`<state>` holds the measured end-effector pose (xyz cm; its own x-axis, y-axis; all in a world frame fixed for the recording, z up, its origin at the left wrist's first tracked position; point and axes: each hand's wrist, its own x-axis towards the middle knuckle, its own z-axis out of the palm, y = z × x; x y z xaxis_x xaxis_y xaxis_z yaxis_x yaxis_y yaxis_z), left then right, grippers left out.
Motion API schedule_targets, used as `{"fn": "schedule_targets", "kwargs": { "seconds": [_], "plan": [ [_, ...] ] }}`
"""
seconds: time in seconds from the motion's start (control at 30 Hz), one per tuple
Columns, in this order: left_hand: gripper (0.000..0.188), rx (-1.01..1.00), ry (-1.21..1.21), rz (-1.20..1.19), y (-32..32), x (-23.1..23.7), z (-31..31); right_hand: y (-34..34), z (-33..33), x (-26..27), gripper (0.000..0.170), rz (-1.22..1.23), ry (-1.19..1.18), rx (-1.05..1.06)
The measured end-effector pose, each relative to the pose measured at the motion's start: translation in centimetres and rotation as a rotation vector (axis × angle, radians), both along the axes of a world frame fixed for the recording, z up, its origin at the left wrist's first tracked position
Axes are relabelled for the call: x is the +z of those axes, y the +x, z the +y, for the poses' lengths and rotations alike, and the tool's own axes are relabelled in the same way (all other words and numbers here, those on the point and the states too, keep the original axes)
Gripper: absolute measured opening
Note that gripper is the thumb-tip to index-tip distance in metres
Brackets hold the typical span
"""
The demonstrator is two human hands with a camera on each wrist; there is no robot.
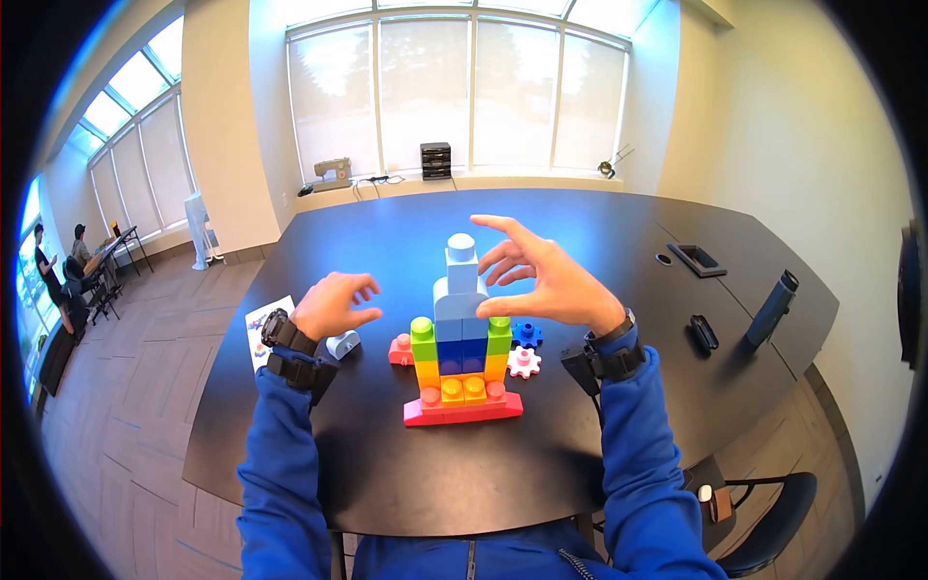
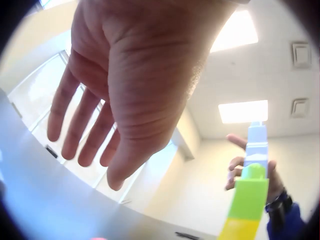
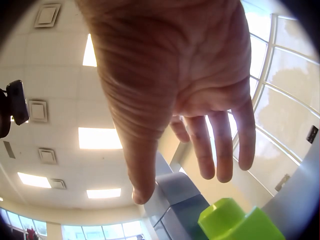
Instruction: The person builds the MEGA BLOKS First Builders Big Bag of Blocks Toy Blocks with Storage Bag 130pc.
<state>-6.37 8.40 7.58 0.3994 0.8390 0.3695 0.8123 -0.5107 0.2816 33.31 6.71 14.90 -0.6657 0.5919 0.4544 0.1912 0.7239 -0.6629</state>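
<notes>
A tower of toy blocks stands upright: a red base (image 1: 464,414), yellow, green and dark blue blocks (image 1: 462,356), and light blue blocks (image 1: 456,299) up to a rounded top (image 1: 461,246). My right hand (image 1: 556,285) is at the tower's upper right, fingers spread and thumb beside the light blue part; whether it touches is unclear. In the right wrist view that hand (image 3: 175,75) is beside a green block (image 3: 240,222). Left of the tower my left hand (image 1: 333,304) hangs empty with relaxed fingers; the left wrist view shows its palm (image 2: 140,85) and the green block (image 2: 249,197).
Close around the tower lie a light blue arched block (image 1: 343,344), a coral block (image 1: 400,349), a blue gear (image 1: 527,335) and a pink gear (image 1: 524,362). A printed sheet (image 1: 259,333) is at left. A bottle (image 1: 772,309) and black case (image 1: 704,333) are at right.
</notes>
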Motion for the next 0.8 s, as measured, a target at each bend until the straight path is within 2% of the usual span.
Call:
{"fn": "schedule_targets", "kwargs": {
  "seconds": [0.03,0.07,0.1,0.13,0.17,0.23,0.27,0.3,0.33,0.37,0.43,0.53,0.57,0.6,0.67,0.8],
  "plan": [
    [0.048,0.123,0.061,0.092,-1.6,-1.6,0.5,0.1,0.0,0.0,0.110,0.004,0.004,-0.007],
    [0.048,0.122,0.059,0.095,-3.5,-3.6,1.1,0.2,0.0,0.0,0.110,0.007,0.002,-0.008],
    [0.053,0.159,0.094,0.204,-5.6,-5.6,1.7,0.3,0.2,-0.1,0.108,-0.003,0.005,-0.006],
    [0.059,0.197,0.131,0.311,-7.0,-6.9,2.2,0.2,0.3,-0.1,0.106,-0.014,0.009,-0.003],
    [0.059,0.198,0.132,0.311,-7.8,-7.2,2.6,0.1,0.2,-0.1,0.106,-0.014,0.010,-0.001],
    [0.057,0.158,-0.187,0.207,-8.8,-7.7,3.2,-0.2,0.1,-0.1,0.090,-0.076,0.008,0.010],
    [0.054,0.119,-0.195,0.164,-8.4,-6.7,2.6,-0.3,0.2,-0.2,0.090,-0.077,0.009,0.008],
    [0.054,0.117,-0.195,0.164,-8.1,-5.5,2.0,-0.4,0.4,-0.3,0.081,-0.107,0.027,0.011],
    [0.053,0.129,-0.200,0.054,-7.1,-3.6,1.2,-0.5,0.5,-0.4,0.073,-0.137,0.042,0.015],
    [0.053,0.143,-0.207,-0.057,-6.2,-1.7,0.3,-0.5,0.6,-0.4,0.073,-0.138,0.037,0.017],
    [0.041,0.050,-0.116,-0.151,-4.1,2.5,-2.4,-0.5,0.7,-0.5,0.062,-0.138,0.025,0.043],
    [0.038,0.021,-0.116,-0.232,-0.5,7.6,-7.4,-0.4,0.7,-0.4,0.060,-0.153,0.073,0.039],
    [0.037,-0.059,-0.026,-0.239,0.8,8.9,-9.3,-0.3,0.7,-0.4,0.060,-0.151,0.067,0.037],
    [0.037,-0.138,0.063,-0.245,2.1,9.8,-11.0,-0.3,0.7,-0.4,0.059,-0.156,0.079,0.038],
    [0.038,-0.190,0.081,-0.179,4.8,10.7,-13.9,-0.3,0.6,-0.4,0.059,-0.159,0.081,0.042],
    [0.040,-0.243,0.173,0.030,9.1,8.1,-15.0,-0.3,0.1,-0.2,0.056,-0.169,0.102,0.022]
  ]
}}
